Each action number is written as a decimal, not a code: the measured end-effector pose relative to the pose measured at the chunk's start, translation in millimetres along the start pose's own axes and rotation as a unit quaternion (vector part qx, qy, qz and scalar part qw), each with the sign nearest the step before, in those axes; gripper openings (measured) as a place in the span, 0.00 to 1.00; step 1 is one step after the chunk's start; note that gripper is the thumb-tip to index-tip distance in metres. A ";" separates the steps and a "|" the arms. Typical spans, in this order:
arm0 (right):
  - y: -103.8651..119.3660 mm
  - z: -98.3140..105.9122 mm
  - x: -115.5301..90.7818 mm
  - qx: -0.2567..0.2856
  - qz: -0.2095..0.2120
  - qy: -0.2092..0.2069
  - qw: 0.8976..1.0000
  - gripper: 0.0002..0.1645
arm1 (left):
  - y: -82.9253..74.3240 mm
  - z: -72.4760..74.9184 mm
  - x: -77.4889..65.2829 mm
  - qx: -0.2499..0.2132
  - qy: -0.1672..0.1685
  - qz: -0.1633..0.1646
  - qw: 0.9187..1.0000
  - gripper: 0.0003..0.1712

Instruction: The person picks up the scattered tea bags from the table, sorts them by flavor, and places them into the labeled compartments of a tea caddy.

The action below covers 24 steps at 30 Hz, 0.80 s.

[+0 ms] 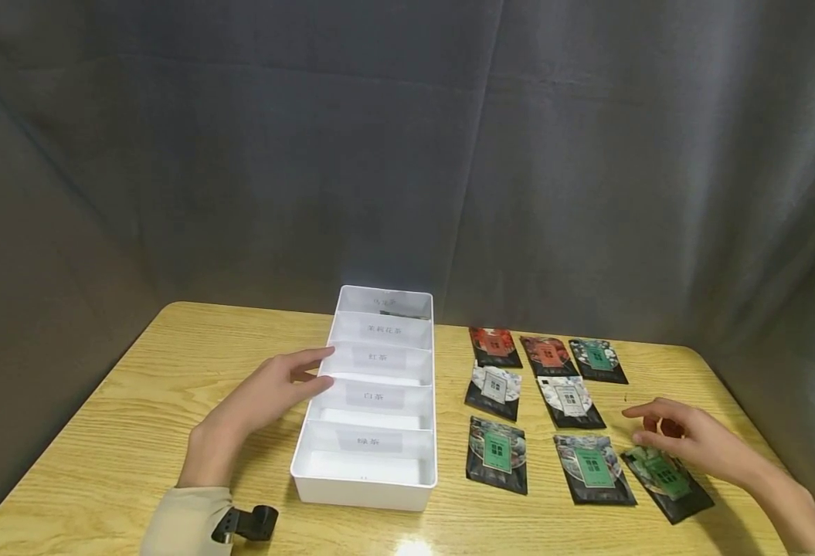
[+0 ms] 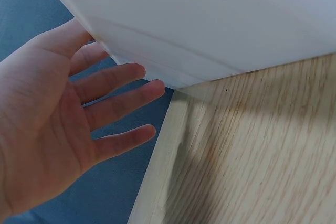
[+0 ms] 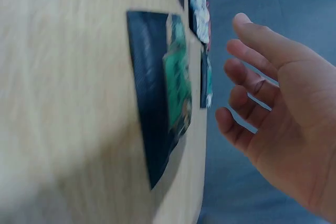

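Note:
A long white divided box (image 1: 365, 494) stands on the table, with a printed label in each of its compartments. My left hand (image 1: 278, 394) is at its left side, thumb and index finger on the rim near the middle compartments. In the left wrist view the other fingers (image 2: 123, 106) spread loosely beside the box wall. My right hand (image 1: 692, 436) hovers over the far-right green-labelled tea sachet (image 1: 674, 490), fingers loosely bent. In the right wrist view that sachet (image 3: 178, 82) lies apart from the hand, which holds nothing.
Two more green-labelled sachets (image 1: 496, 455) lie in the near row. Behind them are two white sachets (image 1: 494, 390), then two red ones (image 1: 494, 347) and a teal one (image 1: 598, 361). A dark packet (image 1: 405, 315) sits in the box's farthest compartment. A grey curtain (image 1: 407, 154) hangs behind the table.

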State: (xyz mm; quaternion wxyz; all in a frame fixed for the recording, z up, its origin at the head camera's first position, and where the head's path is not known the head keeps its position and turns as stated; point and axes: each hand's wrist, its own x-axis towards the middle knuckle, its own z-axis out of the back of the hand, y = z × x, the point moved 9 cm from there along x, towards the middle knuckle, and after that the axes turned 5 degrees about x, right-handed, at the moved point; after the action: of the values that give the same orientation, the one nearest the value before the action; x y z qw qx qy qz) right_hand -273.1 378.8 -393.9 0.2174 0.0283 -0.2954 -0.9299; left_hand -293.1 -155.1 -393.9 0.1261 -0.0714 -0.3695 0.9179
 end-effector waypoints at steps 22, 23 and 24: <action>-56.0 -10.6 -25.6 0.074 -0.036 0.102 0.991 0.23 | 1.5 -0.6 -0.3 -0.008 -0.002 -0.005 1.000 0.37; -57.9 -10.6 -26.3 0.079 -0.044 0.102 0.991 0.24 | 1.4 -0.9 0.0 -0.009 -0.001 -0.005 1.000 0.37; -59.2 -10.7 -26.8 0.082 -0.047 0.104 0.990 0.24 | 0.8 -1.0 -0.1 -0.008 -0.001 -0.006 1.000 0.37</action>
State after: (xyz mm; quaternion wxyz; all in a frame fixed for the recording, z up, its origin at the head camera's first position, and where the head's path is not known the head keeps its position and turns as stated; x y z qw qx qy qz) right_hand -269.8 427.6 -438.0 0.2001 0.1562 -0.3444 -0.9038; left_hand -293.0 -155.0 -395.2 0.1306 -0.0692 -0.3774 0.9142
